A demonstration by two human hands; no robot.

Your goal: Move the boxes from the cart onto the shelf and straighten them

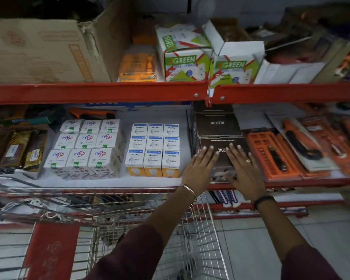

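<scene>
A dark brown box (222, 156) marked NEUTON sits at the front of the middle shelf (109, 181), with a second brown box (215, 123) behind it. My left hand (200, 168) lies flat against the front box's left side, fingers spread. On the box's top right rests my right hand (245, 172), also flat with fingers apart. Neither hand grips anything. Left of the brown boxes stand several white-and-blue bulb boxes (155, 149) and several white boxes (87, 146) in neat rows. The wire cart (190, 229) is below my arms.
Orange tool packs (275, 154) lie right of the brown boxes. The upper shelf holds two green-and-white boxes (182, 57), an orange pack (138, 65) and a big cardboard carton (40, 49). Dark packets (14, 150) sit far left. A red cart seat flap (51, 251) is at lower left.
</scene>
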